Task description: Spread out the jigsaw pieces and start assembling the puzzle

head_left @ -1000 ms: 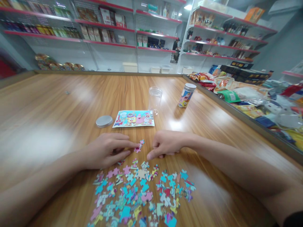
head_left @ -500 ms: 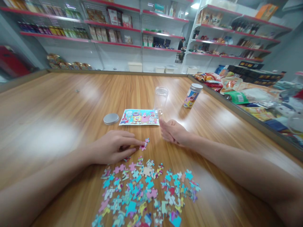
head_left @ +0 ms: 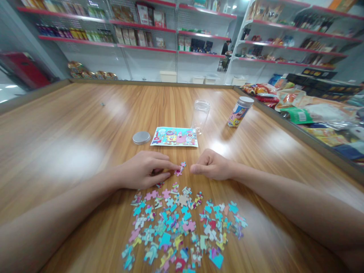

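Observation:
My left hand (head_left: 145, 168) rests on the wooden table (head_left: 85, 125), its fingertips pressing a small joined pink puzzle piece (head_left: 180, 169). My right hand (head_left: 212, 166) lies just right of that piece, fingers curled into a loose fist with the index tip pointing at it. Several loose colourful puzzle pieces (head_left: 182, 223) are scattered on the table just in front of both hands. Beyond the hands lies the cartoon reference picture (head_left: 174, 136).
A round metal lid (head_left: 141, 137) lies left of the picture. An empty clear jar (head_left: 200, 115) stands behind it, and a lidded cartoon tube (head_left: 239, 111) further right. Snack packets (head_left: 301, 110) fill a bin along the table's right edge. Store shelves line the back.
My right hand moved up toward the picture with fingers extended, then came back down beside the pink piece and curled shut. The left hand stayed on the piece.

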Action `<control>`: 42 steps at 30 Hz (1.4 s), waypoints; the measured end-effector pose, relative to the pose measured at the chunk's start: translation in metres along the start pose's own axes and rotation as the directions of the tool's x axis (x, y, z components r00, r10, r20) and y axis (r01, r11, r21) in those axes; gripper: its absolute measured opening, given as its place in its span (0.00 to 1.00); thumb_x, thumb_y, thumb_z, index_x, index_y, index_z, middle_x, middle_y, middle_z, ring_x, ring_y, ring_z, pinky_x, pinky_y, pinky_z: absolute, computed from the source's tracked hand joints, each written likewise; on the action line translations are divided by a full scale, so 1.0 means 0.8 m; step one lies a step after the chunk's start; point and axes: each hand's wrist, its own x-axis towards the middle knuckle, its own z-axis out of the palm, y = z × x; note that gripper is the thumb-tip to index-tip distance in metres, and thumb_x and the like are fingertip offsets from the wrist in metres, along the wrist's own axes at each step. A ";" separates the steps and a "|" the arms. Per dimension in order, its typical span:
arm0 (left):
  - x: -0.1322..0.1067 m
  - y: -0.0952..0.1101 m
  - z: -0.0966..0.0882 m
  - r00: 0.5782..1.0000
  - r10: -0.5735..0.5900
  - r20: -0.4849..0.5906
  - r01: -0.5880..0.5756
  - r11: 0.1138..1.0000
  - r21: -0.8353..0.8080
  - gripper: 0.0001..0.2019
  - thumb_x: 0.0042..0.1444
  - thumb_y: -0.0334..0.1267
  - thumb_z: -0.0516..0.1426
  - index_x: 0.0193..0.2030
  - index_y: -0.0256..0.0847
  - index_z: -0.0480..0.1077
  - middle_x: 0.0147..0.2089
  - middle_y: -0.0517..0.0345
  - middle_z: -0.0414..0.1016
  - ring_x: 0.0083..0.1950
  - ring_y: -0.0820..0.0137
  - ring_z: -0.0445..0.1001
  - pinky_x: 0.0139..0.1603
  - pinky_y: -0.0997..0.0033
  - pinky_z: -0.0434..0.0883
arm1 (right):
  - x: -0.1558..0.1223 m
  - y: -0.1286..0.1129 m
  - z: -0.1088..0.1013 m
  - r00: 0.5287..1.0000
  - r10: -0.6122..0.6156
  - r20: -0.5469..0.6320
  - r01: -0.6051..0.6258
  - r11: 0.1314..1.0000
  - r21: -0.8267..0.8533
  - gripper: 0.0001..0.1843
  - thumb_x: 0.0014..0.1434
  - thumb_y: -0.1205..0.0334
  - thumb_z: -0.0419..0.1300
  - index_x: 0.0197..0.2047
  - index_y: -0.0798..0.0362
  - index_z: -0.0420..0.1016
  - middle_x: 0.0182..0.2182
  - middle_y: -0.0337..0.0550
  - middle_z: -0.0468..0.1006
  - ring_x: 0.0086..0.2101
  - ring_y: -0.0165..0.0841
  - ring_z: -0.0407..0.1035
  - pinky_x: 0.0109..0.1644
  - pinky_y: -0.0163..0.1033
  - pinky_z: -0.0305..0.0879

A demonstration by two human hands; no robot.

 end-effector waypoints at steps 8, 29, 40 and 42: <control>0.002 0.003 -0.003 1.000 0.016 -0.013 -0.016 1.000 0.010 0.14 0.68 0.37 0.53 0.57 0.42 0.74 0.34 0.58 0.72 0.34 0.72 0.70 0.35 0.73 0.63 | -0.006 -0.008 0.006 0.962 -0.234 0.141 0.264 0.930 -0.256 0.21 0.55 0.51 0.71 0.50 0.53 0.83 0.19 0.31 0.67 0.19 0.21 0.57 0.25 0.29 0.52; 0.003 0.001 -0.004 0.999 0.026 -0.043 -0.025 1.000 0.014 0.16 0.67 0.38 0.54 0.58 0.43 0.74 0.32 0.58 0.73 0.32 0.72 0.71 0.33 0.74 0.64 | -0.001 0.003 -0.004 0.884 -0.463 -0.057 0.383 0.791 -0.477 0.17 0.64 0.60 0.62 0.25 0.58 0.78 0.17 0.36 0.69 0.19 0.22 0.58 0.24 0.33 0.52; 0.004 0.003 -0.004 0.998 0.027 -0.048 -0.026 1.000 0.015 0.16 0.67 0.38 0.54 0.58 0.43 0.74 0.32 0.57 0.73 0.32 0.72 0.71 0.33 0.74 0.65 | -0.024 -0.022 0.039 0.815 -0.511 0.272 0.576 0.668 -0.472 0.13 0.63 0.52 0.64 0.41 0.54 0.79 0.25 0.38 0.77 0.24 0.26 0.68 0.28 0.36 0.54; 0.004 0.003 -0.005 0.999 0.022 -0.043 -0.022 1.000 0.013 0.16 0.67 0.37 0.54 0.58 0.44 0.74 0.31 0.58 0.72 0.33 0.72 0.71 0.34 0.73 0.65 | -0.027 -0.025 0.049 0.810 -0.479 0.339 0.586 0.681 -0.438 0.13 0.63 0.51 0.63 0.42 0.53 0.78 0.25 0.37 0.77 0.25 0.27 0.68 0.28 0.36 0.53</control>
